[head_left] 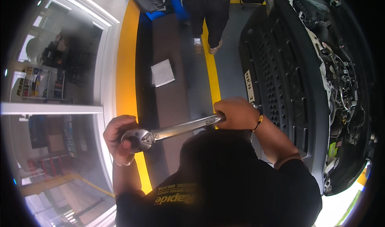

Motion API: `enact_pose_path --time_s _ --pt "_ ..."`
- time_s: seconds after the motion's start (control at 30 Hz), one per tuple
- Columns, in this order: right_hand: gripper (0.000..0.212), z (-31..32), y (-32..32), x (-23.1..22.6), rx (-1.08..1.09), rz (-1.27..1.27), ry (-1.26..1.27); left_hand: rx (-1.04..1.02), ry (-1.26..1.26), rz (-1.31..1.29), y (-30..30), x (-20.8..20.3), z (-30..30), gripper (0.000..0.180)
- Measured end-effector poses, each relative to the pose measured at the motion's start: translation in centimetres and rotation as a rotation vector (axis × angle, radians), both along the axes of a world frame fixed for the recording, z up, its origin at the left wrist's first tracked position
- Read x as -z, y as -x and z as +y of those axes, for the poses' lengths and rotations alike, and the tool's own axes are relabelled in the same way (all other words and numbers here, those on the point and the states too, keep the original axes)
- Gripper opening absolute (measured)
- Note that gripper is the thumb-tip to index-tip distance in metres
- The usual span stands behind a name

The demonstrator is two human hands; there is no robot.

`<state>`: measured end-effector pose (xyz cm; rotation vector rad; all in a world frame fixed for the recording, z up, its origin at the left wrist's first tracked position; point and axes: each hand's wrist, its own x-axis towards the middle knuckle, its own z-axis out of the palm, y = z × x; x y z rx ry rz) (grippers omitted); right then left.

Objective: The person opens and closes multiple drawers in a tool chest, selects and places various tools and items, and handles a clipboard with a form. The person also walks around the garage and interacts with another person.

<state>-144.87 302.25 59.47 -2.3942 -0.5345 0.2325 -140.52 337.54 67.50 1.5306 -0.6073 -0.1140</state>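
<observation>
Both hands gripped one tool, a long chrome torque wrench (176,129), held roughly level across the chest, just above the person's black shirt (224,179). The left hand (119,137) sat at 8 o'clock of the view, fingers curled tight round the ratchet head (138,139), thumb lying over the head's near edge; a thin bracelet (124,163) was on that wrist. The right hand (236,112) sat just right of centre, at about 3 o'clock from the left hand, closed as a fist over the wrench's handle end, so the grip itself was hidden under the fingers; a dark band with a yellow bead (258,123) circled that wrist. The wrench shaft ran between the two hands, rising slightly toward the right. Beyond the hands, at 12 o'clock, a grey floor strip (170,78) ran away from the person, with a yellow painted line (127,66) along its left and a small pale square sheet (163,72) lying on it. At 2 to 4 o'clock, a black perforated car panel (280,78) curved round an open engine bay (341,78). At 12 o'clock, well apart, another person's legs (208,18) stood on the floor. At 9 o'clock, a white-framed window (60,106) filled the left side.
</observation>
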Motion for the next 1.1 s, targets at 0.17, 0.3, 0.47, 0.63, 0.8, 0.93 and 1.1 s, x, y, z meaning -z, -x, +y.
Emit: enact_pose_path --time_s 0.17,0.3,0.47,0.63,0.8,0.93,1.1 --pt "0.028 -9.1 -10.0 1.7 0.259 0.132 -0.053 0.115 0.186 -0.134 -16.3 -1.0 -1.8 0.054" --pt "0.025 -12.1 -18.0 3.0 0.318 -0.067 -0.129 -0.223 0.153 -0.200 -27.2 1.1 -5.8 0.050" --pt "0.024 -16.4 -28.9 0.6 0.418 -0.216 0.017 -0.735 -0.083 -0.299 -39.2 5.5 -11.6 0.039" --pt "0.032 -20.9 -38.8 -3.2 0.422 -0.519 0.231 -0.291 0.423 0.049 -49.7 8.3 -12.3 0.026" --pt "0.037 -25.1 -47.3 -6.7 0.437 -0.749 0.305 -0.049 0.625 0.163 -60.0 10.9 -16.4 0.032" --pt "0.042 -27.7 -53.0 -7.7 0.456 -0.795 0.430 -0.240 0.648 0.200 -68.3 13.4 -22.7 0.030" --pt "0.045 -31.0 -58.2 -8.9 0.550 -0.813 0.547 -0.231 0.544 0.195 -78.6 13.7 -30.9 0.035"
